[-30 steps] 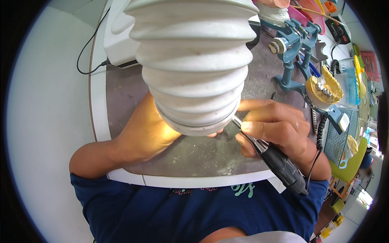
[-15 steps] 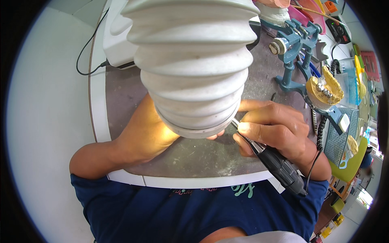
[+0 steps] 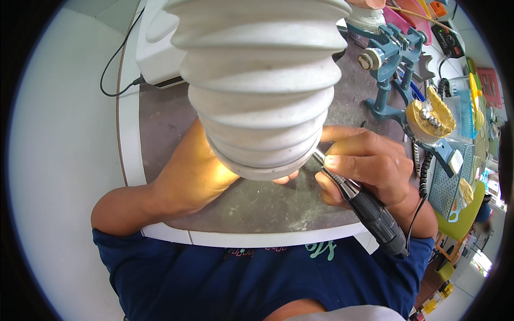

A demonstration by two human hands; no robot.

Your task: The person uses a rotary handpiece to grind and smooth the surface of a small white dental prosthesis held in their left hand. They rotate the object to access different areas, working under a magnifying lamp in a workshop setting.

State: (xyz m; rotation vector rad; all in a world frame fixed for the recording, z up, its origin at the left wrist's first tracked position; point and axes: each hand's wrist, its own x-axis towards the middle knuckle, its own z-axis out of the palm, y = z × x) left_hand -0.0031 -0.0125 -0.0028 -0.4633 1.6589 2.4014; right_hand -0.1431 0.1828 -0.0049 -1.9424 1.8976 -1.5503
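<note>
A rotary handpiece [image 3: 369, 211] with a black grip and metal nose lies in my right hand [image 3: 369, 163]. Thumb and fingers close round its metal front, and its tip passes out of sight behind a white ribbed suction hose [image 3: 262, 101]. My left hand [image 3: 201, 176] reaches in beneath the hose, lit yellow at the wrist. Most of its fingers are hidden; only fingertips peek out below the hose's rim, so whatever they hold cannot be seen. Both hands are above the dark grey mat [image 3: 257, 206].
At the right stands a blue-grey articulator [image 3: 385, 80] bearing a yellow dental cast [image 3: 428, 120] with metal crowns. Beyond it are a grey-blue basket [image 3: 450, 187] and a black control box [image 3: 448, 40]. A white machine [image 3: 158, 51] with a cable sits at the back left.
My right hand and the handpiece have shifted slightly to the right. The hose appears a little higher and further right in view. My left hand has barely moved.
</note>
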